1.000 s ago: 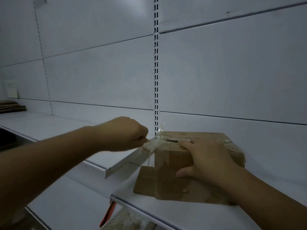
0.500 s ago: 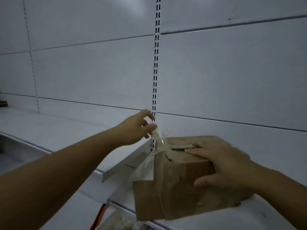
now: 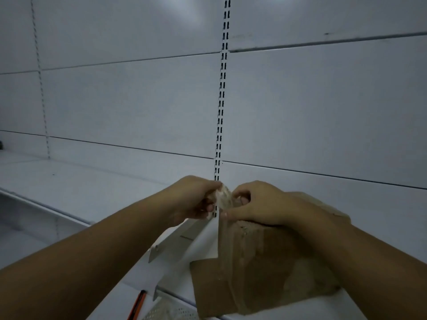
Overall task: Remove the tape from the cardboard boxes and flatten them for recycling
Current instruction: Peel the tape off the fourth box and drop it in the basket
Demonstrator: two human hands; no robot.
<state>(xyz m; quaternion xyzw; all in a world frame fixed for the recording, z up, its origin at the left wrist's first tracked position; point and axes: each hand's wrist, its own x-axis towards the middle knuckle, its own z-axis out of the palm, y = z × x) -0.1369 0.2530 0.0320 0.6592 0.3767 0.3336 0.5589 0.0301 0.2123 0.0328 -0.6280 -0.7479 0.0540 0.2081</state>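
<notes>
Left hand: your left hand (image 3: 195,199) is clenched on a crumpled wad of clear tape (image 3: 223,195), pinching it between thumb and curled fingers just left of the box's top corner.
Right hand: your right hand (image 3: 261,204) lies on top of the cardboard box (image 3: 272,257). Its forefinger and thumb are curled in and grasp the same tape from the right, where it leaves the box.
Hands: they are close together, nearly touching, with the wad between them.
Tape run: a glossy strip carries on down the box's near-left face from the wad. How far it is lifted you cannot tell.
Box: it is brown and closed, sitting on the white shelf (image 3: 300,310) at near right, one corner turned toward you.
Backing: white panels with a slotted upright (image 3: 221,88) rise straight behind the hands.
Left side: a second shelf section runs off to the far left, and an angled bracket (image 3: 175,236) sits just left of the box.
Below: an orange-and-black object (image 3: 138,304) and a perforated panel (image 3: 171,312) show at the near edge, under the shelf lip.
</notes>
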